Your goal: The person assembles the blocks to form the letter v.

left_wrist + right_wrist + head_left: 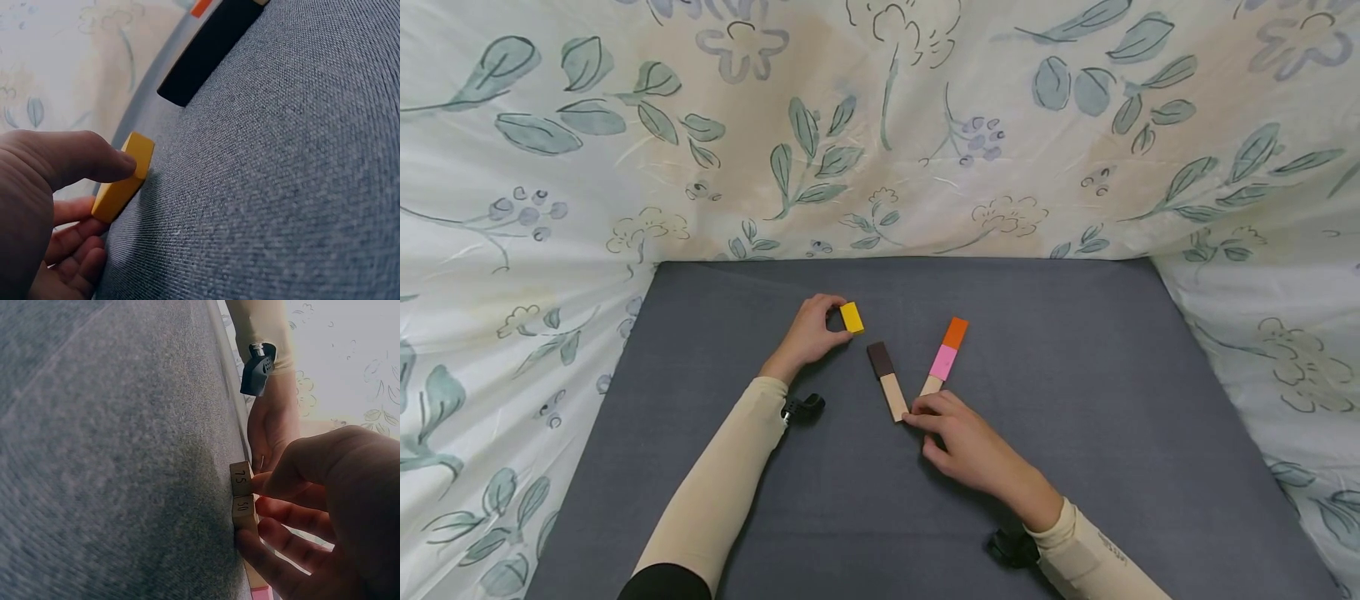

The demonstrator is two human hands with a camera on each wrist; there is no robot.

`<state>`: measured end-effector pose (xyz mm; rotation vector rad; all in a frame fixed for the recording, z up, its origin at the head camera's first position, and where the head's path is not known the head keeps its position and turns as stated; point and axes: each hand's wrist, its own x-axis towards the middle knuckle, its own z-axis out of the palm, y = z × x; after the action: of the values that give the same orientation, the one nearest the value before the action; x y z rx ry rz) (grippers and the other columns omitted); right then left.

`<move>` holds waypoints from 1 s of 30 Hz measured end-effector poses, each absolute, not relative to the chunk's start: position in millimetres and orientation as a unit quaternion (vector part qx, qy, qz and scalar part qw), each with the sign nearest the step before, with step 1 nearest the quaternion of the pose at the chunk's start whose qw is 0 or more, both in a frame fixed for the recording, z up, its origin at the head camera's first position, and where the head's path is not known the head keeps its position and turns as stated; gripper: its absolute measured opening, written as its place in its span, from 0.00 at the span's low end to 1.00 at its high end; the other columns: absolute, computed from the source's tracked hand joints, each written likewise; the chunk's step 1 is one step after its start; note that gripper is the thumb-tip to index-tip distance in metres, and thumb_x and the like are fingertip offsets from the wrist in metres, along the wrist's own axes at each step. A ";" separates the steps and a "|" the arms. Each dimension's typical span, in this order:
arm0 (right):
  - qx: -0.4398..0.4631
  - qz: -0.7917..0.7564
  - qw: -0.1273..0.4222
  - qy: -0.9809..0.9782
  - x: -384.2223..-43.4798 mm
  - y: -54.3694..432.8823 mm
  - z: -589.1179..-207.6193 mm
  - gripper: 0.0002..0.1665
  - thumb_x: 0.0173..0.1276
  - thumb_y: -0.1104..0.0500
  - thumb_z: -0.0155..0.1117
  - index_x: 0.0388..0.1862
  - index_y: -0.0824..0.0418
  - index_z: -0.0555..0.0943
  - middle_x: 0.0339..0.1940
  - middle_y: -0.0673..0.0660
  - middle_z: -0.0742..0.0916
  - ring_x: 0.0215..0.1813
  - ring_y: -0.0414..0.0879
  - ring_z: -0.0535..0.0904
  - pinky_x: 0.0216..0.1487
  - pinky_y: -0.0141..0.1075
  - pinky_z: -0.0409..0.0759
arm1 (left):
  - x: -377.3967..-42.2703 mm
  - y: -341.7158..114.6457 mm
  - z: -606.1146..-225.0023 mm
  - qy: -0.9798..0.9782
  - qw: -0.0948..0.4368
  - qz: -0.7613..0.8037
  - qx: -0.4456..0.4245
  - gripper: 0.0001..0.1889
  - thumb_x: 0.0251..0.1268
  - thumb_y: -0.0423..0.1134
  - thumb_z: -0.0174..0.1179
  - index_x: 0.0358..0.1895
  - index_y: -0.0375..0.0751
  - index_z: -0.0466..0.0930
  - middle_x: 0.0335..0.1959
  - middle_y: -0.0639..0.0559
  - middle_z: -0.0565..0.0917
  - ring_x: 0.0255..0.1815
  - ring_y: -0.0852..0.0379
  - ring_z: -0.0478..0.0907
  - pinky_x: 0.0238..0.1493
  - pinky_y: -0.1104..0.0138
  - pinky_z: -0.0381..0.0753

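Observation:
My left hand (pixel 811 333) pinches a small yellow block (pixel 852 317) by its ends, between thumb and fingers. In the left wrist view the yellow block (pixel 125 178) stands tilted, low over the cloth. My right hand (pixel 966 442) touches the near ends of two block rows that form a V. The left row has a dark brown block (pixel 880 359) beyond a plain wooden block (pixel 892 397). An orange block (pixel 955 332), a pink block (pixel 943 363) and a plain wooden block (pixel 931 385) make the right row. The near ends read "75" (pixel 240 479) and "50" (pixel 243 506).
A dark grey cloth (pixel 1120 400) covers the work surface. Floral white fabric (pixel 917 192) hangs behind it and along both sides. Black wrist devices sit under the left forearm (pixel 805 408) and right forearm (pixel 1013 548).

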<state>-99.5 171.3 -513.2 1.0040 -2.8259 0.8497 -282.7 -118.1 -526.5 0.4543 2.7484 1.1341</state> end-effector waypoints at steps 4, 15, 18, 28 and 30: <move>0.324 0.274 0.013 -0.905 -100.8 172.2 -514.7 0.24 0.67 0.71 0.69 0.61 0.62 0.90 0.56 0.51 0.84 0.56 0.46 0.76 0.54 0.43 0.82 | -283.4 -118.1 -526.8 0.914 0.064 0.373 0.148 0.31 0.69 0.38 0.75 0.72 0.32 0.77 0.72 0.36 0.75 0.74 0.37 0.67 0.76 0.45 0.67; 0.327 0.278 0.017 -0.903 -103.0 174.5 -515.8 0.24 0.67 0.71 0.70 0.61 0.62 0.90 0.56 0.51 0.84 0.56 0.46 0.76 0.54 0.43 0.82 | -282.1 -114.4 -522.2 0.914 0.066 0.377 0.137 0.31 0.68 0.38 0.76 0.71 0.33 0.78 0.71 0.36 0.77 0.72 0.38 0.70 0.75 0.46 0.68; 0.329 0.276 0.018 -0.903 -103.4 174.9 -516.3 0.24 0.66 0.71 0.70 0.61 0.61 0.91 0.56 0.50 0.84 0.55 0.45 0.75 0.54 0.42 0.82 | -280.3 -112.9 -521.5 0.913 0.067 0.378 0.137 0.31 0.68 0.39 0.76 0.71 0.33 0.78 0.70 0.37 0.78 0.70 0.39 0.72 0.75 0.46 0.69; 0.322 0.269 0.014 -0.908 -103.5 175.4 -516.3 0.25 0.66 0.71 0.70 0.61 0.60 0.91 0.56 0.49 0.84 0.55 0.44 0.75 0.53 0.41 0.82 | -277.0 -109.2 -520.1 0.907 0.066 0.388 0.151 0.31 0.68 0.40 0.77 0.70 0.34 0.78 0.67 0.38 0.79 0.68 0.40 0.73 0.73 0.47 0.71; 0.322 0.268 0.013 -0.908 -103.5 175.3 -516.0 0.25 0.66 0.70 0.70 0.61 0.60 0.91 0.56 0.49 0.84 0.55 0.44 0.75 0.53 0.41 0.82 | -276.8 -108.8 -519.8 0.906 0.065 0.388 0.154 0.31 0.68 0.40 0.77 0.70 0.34 0.78 0.67 0.38 0.79 0.67 0.40 0.73 0.72 0.47 0.71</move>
<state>-103.5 175.3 -516.0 1.0027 -2.8287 0.8356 -276.8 -108.8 -519.8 0.4644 2.7349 1.1701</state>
